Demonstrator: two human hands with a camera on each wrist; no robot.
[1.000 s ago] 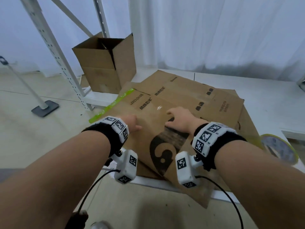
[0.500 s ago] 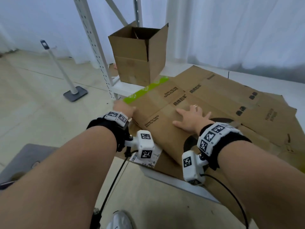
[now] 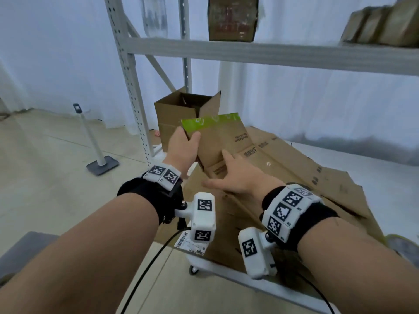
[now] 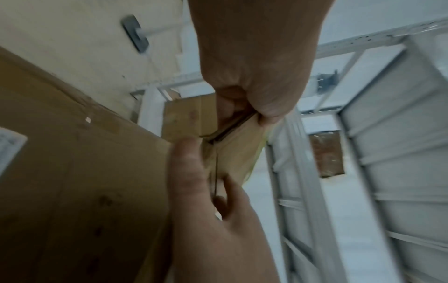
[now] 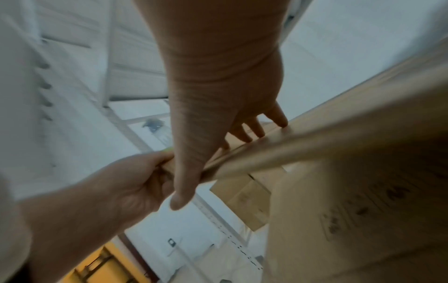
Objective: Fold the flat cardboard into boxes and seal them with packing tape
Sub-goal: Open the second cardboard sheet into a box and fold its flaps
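Left hand [image 3: 181,147] pinching flat cardboard [image 3: 223,141] at its green-taped corner, lifted off the stack [image 3: 294,168]; right hand [image 3: 238,177] spread against its face. Risk: sheet buckling or slipping from so small a pinch.

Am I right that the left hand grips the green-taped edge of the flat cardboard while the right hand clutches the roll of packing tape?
Not quite. The left hand does grip the flat cardboard by its green-taped edge, but the right hand holds no tape: its fingers lie straight against that cardboard, as the head view shows.
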